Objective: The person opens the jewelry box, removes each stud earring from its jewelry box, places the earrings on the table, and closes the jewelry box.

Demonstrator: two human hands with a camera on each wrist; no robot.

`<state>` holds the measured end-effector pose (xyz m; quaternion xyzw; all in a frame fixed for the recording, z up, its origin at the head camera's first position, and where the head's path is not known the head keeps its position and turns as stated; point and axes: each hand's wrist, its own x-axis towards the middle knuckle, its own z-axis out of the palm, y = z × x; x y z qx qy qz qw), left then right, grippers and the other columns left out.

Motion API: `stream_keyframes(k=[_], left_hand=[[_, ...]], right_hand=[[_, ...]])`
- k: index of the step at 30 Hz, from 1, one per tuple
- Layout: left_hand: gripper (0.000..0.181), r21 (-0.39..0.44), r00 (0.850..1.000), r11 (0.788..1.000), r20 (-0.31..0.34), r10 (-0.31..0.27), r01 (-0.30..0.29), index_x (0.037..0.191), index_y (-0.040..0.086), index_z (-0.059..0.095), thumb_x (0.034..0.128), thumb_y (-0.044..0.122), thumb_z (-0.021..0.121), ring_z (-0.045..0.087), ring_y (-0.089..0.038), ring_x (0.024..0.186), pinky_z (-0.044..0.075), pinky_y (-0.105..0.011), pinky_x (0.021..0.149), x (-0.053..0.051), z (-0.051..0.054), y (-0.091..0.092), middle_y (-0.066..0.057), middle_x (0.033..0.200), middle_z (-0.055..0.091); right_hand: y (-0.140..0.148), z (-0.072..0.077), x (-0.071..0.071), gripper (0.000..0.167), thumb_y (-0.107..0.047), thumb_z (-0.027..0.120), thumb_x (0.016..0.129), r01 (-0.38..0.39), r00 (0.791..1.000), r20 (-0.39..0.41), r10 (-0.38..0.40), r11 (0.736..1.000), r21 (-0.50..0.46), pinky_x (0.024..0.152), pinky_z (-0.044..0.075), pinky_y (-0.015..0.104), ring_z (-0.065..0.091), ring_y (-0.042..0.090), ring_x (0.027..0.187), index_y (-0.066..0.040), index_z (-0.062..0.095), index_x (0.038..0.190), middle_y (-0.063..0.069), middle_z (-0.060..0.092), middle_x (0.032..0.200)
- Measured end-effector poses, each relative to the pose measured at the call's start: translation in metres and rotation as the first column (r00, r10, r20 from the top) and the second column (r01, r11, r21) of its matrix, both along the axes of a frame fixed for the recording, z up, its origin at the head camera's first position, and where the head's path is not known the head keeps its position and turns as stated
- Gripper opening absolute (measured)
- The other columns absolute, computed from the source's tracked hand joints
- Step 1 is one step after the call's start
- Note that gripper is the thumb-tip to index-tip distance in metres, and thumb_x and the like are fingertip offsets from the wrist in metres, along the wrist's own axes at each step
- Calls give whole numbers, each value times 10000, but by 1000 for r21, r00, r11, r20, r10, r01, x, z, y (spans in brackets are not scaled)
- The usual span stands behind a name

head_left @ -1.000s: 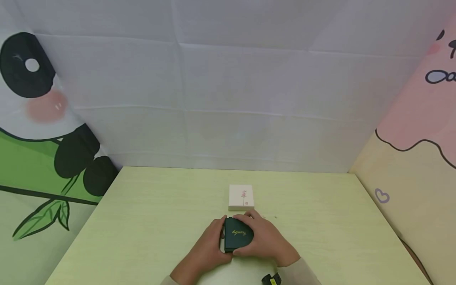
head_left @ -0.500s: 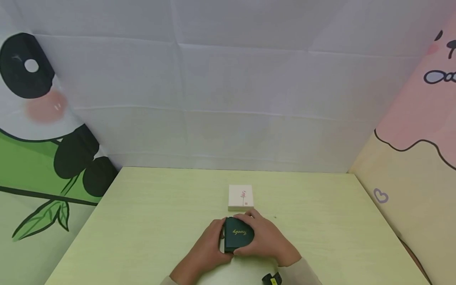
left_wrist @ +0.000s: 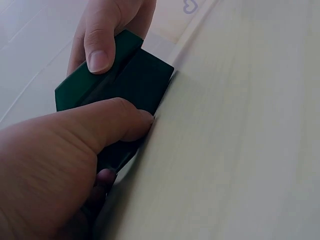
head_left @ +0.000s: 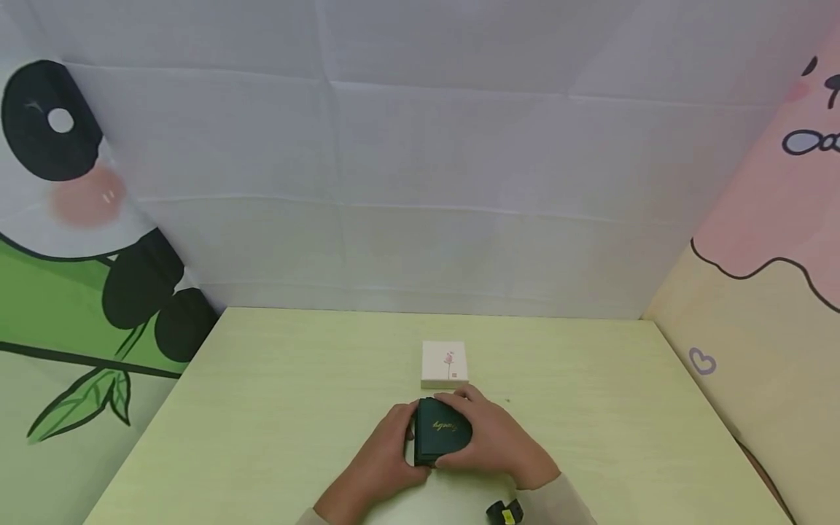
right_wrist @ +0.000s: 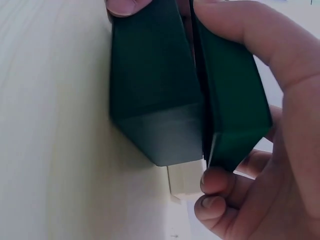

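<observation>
Head view: A person's right hand pinches the lid of a dark-green, angular-sided box with gold lettering, while the left hand grips its base, a narrow gap between the two parts. The green box is held at a pale wood-grain table; contact cannot be told. Just beyond it lies a flat white box printed with a pink flower; farther back hangs creased white cloth.

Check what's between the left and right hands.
The dark green box: the head view shows the left hand gripping it from one side and the right hand from the other.
</observation>
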<state>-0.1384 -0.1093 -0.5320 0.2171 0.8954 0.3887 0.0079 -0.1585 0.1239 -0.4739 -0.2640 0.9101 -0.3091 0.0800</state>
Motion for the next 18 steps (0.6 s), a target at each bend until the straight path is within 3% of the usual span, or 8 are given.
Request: stream_keyframes(k=[11, 18], left_hand=[[994, -13, 998, 1000, 62, 10, -9, 1533, 16, 398, 708, 270, 892, 507, -84, 996, 478, -326, 891, 1, 5, 0, 26, 1270, 508], [1009, -7, 999, 1000, 32, 12, -12, 1533, 2, 399, 689, 252, 892, 508, -81, 983, 476, -325, 897, 3, 6, -1, 36, 1229, 513]], right_hand=[[9, 10, 0, 920, -633, 849, 729, 17, 1000, -19, -16, 999, 34, 847, 516, 387, 578, 150, 1038, -271, 532, 1513, -74, 507, 1366], [23, 8, -1, 930, -659, 840, 726, -10, 998, -68, 12, 1000, 26, 872, 520, 365, 570, 114, 1063, -334, 498, 1528, -140, 476, 1369]])
